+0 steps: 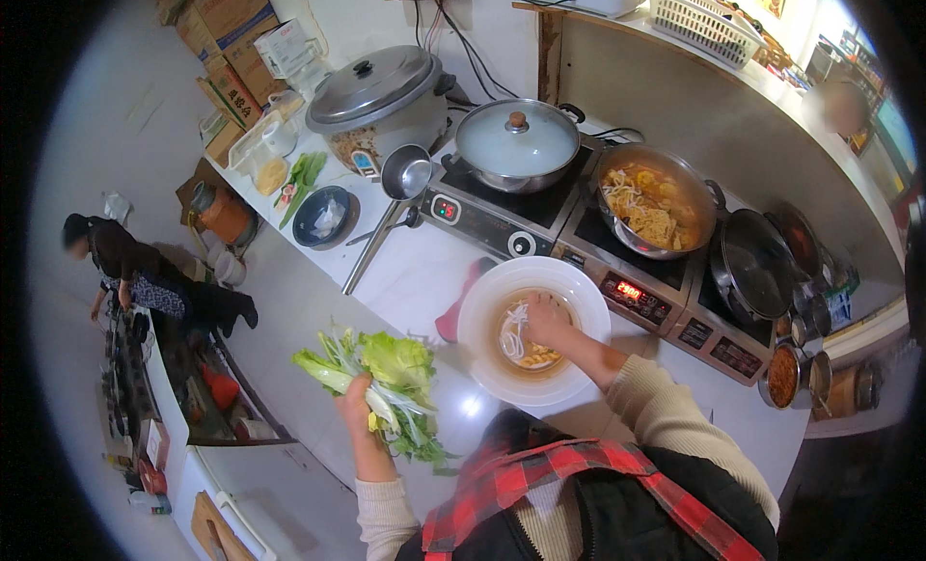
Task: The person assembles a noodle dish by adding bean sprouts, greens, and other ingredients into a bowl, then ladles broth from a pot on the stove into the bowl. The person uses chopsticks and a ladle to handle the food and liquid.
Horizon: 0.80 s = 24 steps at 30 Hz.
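My left hand (356, 402) is closed around a bunch of leafy greens (398, 366), with lettuce and thin pale stalks, left of the bowl. My right hand (548, 319) reaches into a large white bowl (477, 300), its fingers down in the liquid beside white noodles (514, 333); whether they grip anything is hidden. Yellowish pieces lie at the bowl's bottom. Behind the bowl, a steel pot (655, 253) of noodles in reddish broth (651, 199) stands on an induction cooker. A pan with a steamed-up glass lid (499, 148) stands to its left.
A long-handled steel ladle pot (406, 172), a dark bowl (322, 215) and a large rice cooker (380, 91) stand at the left. A red cloth (463, 300) touches the white bowl. Dark pans (756, 264) and seasoning containers (783, 376) are at the right. Another person (145, 264) works far left.
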Available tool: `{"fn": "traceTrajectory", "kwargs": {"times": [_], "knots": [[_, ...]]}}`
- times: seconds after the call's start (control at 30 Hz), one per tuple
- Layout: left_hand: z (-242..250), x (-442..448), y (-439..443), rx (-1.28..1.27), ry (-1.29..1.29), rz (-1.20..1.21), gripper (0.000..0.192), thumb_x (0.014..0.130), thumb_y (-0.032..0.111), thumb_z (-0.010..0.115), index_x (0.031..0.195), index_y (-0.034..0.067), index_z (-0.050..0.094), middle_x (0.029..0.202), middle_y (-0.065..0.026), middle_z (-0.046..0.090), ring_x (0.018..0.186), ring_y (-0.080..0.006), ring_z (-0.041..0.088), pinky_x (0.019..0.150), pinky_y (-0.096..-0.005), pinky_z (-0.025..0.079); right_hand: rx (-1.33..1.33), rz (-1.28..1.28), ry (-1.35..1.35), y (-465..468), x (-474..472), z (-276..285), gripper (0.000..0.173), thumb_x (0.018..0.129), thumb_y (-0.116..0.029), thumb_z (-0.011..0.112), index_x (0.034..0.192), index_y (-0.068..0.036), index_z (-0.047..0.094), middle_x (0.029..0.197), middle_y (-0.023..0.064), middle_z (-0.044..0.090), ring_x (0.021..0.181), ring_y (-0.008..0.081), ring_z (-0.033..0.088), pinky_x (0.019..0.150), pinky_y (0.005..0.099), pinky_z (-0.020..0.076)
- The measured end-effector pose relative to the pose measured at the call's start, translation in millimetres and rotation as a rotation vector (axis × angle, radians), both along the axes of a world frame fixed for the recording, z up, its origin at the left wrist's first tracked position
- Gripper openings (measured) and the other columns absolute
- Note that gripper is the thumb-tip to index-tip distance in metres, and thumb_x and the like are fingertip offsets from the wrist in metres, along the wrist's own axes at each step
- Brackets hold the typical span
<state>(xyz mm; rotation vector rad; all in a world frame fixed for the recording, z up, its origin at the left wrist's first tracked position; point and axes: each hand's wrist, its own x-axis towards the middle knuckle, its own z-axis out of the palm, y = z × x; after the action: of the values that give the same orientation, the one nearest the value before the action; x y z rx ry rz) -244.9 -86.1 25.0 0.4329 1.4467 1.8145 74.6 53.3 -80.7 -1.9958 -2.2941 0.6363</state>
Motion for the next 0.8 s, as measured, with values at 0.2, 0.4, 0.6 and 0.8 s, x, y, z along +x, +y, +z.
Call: {"fn": "traceTrajectory", "kwargs": {"times": [0.2,0.4,0.6,0.8], "knots": [[-0.8,-6.9,-4.5,-0.004,-0.028,0.028,0.024,0.075,0.009,0.059,0.092,-0.009,0.061,0.079,-0.0111,0.061,0.066,-0.0206,0.06,0.06,-0.033,0.049,-0.022,0.332,-0.025,-12.7,39.4,1.1,0.026,0.076,-0.016,0.062,0.101,-0.01,0.063,0.091,0.0085,0.067,0.097,0.0283,0.061,0.08,0.046,0.0465],[1.5,-6.9,-2.0,-0.055,-0.078,0.005,0.025,0.075,0.004,0.059,0.096,-0.01,0.059,0.083,-0.0121,0.061,0.068,-0.0211,0.06,0.062,-0.0335,0.05,-0.195,0.569,0.021,2.1,58.6,-24.4,0.013,0.07,-0.011,0.06,0.079,-0.011,0.069,0.08,0.0088,0.066,0.083,0.0317,0.062,0.07,0.0454,0.0467],[-6.2,-9.2,3.4,-0.014,-0.101,-0.059,0.037,0.075,0.0,0.057,0.111,-0.009,0.052,0.097,-0.0137,0.06,0.079,-0.0221,0.062,0.069,-0.0332,0.052,0.092,0.185,0.028,14.2,27.0,-35.3,0.046,0.069,-0.024,0.069,0.105,0.001,0.058,0.098,0.0223,0.06,0.098,0.0353,0.059,0.082,0.0416,0.0483],[-11.5,-10.3,5.9,-0.027,-0.128,-0.051,0.041,0.074,-0.001,0.056,0.115,-0.008,0.051,0.099,-0.0135,0.06,0.082,-0.0227,0.061,0.071,-0.0337,0.052,-0.026,0.136,-0.139,1.3,-10.1,-2.1,0.086,0.059,-0.043,0.078,0.124,0.0,0.04,0.123,0.0268,0.044,0.114,0.0394,0.048,0.09,0.0462,0.0465]]}}
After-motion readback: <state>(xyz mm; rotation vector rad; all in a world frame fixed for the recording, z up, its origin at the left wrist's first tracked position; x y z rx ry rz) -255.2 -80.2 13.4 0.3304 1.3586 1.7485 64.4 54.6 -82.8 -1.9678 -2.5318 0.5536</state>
